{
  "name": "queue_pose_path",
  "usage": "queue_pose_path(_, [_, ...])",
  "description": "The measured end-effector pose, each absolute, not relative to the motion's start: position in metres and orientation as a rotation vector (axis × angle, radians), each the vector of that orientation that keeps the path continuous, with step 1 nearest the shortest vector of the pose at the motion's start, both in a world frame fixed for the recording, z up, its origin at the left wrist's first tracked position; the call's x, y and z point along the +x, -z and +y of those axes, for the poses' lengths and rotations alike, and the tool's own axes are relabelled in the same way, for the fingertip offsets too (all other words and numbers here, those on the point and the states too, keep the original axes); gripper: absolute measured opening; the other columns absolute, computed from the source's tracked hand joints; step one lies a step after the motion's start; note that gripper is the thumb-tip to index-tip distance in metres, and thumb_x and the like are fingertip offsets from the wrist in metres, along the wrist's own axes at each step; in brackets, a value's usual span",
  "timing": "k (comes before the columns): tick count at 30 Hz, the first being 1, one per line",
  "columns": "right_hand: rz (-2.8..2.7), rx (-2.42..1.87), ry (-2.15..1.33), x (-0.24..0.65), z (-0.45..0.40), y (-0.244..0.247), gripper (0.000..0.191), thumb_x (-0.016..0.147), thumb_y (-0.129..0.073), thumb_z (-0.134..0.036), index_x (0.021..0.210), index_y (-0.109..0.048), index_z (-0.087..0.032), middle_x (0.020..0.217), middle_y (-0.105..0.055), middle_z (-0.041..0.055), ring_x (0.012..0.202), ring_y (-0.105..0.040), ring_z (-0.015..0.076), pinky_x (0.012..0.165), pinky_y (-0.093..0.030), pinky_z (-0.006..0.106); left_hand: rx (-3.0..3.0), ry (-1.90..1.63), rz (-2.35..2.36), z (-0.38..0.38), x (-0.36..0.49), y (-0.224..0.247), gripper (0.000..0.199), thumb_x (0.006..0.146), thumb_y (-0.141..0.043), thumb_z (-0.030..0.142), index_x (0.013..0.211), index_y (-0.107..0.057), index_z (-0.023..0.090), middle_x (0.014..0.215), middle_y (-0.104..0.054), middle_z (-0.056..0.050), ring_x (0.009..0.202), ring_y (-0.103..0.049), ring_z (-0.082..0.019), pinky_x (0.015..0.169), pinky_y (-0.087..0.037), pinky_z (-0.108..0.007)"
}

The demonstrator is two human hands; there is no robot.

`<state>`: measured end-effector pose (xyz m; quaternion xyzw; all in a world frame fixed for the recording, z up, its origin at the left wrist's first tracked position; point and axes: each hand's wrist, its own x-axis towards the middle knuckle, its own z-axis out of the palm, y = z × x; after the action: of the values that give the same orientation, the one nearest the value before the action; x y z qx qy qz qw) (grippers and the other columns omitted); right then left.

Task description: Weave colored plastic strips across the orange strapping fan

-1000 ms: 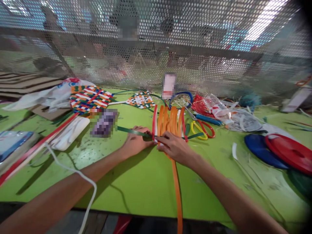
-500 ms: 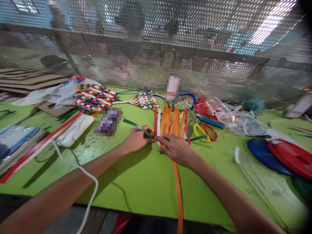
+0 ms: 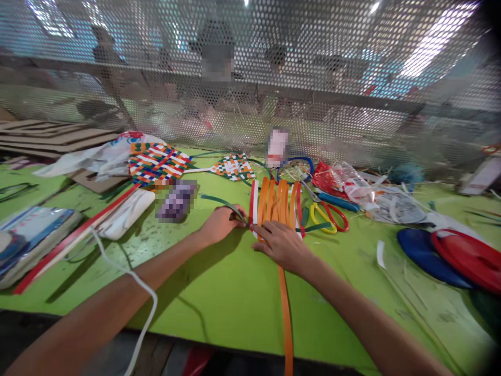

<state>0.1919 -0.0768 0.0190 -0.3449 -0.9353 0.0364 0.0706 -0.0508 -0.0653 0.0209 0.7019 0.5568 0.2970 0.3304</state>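
Several orange strips (image 3: 282, 201) lie side by side on the table, with white and red strips (image 3: 300, 209) at their edges. A long orange strip (image 3: 286, 318) runs from them past the front edge. My left hand (image 3: 223, 224) is closed on a green strip (image 3: 217, 200) just left of the bundle; its free end curves up and left. Another green piece (image 3: 319, 226) sticks out on the right side of the bundle. My right hand (image 3: 284, 245) lies over the near part of the strips, fingers stretched toward the left edge. It covers the weave beneath it.
Scissors (image 3: 326, 216) with yellow and red handles lie right of the strips. Behind are a woven fan (image 3: 235, 167) and a larger woven piece (image 3: 158, 163). A white power bank (image 3: 127, 214) with a cable (image 3: 146, 292) is left. Red and blue discs (image 3: 432, 256) lie right.
My left hand has drawn slightly away from the bundle's left edge, and the green strip arches more. My right hand stays on the strips. The view has tilted up a little.
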Motion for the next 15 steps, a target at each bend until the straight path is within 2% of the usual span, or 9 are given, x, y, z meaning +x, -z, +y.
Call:
queue_pose_path(4, [-2.798,-1.052,-0.122,0.192,-0.077,-0.019,0.056,0.106,-0.042,-0.059,0.147,-0.056,-0.024,0.113,-0.068,0.011,0.105,-0.063,0.0272,0.086,-0.047,0.039,1.794,-0.802,1.433,-0.063,-0.051,-0.021,0.015,0.077,-0.075,0.025,0.092,-0.073,0.025,0.086,-0.079,0.001,0.081,-0.074,-0.023,0.082,-0.057,-0.035])
queue_pose_path(9, [-2.798,-1.076,-0.13,0.191,-0.078,-0.022,0.057,0.105,-0.041,-0.06,0.147,-0.056,-0.024,0.114,-0.068,0.0115,0.105,-0.063,0.0276,0.085,-0.047,0.039,1.738,-0.877,1.286,-0.053,-0.049,-0.015,0.01,0.076,-0.073,0.021,0.085,-0.075,0.022,0.087,-0.08,-0.001,0.085,-0.076,-0.021,0.086,-0.058,-0.033])
queue_pose_path(15, [-2.814,-1.062,-0.132,0.191,-0.077,-0.022,0.058,0.106,-0.041,-0.059,0.149,-0.054,-0.024,0.121,-0.069,0.0116,0.107,-0.063,0.0282,0.088,-0.048,0.041,1.601,-0.837,1.06,-0.032,-0.044,-0.003,0.016,0.076,-0.067,0.02,0.09,-0.074,0.019,0.086,-0.079,-0.003,0.08,-0.075,-0.019,0.083,-0.06,-0.034])
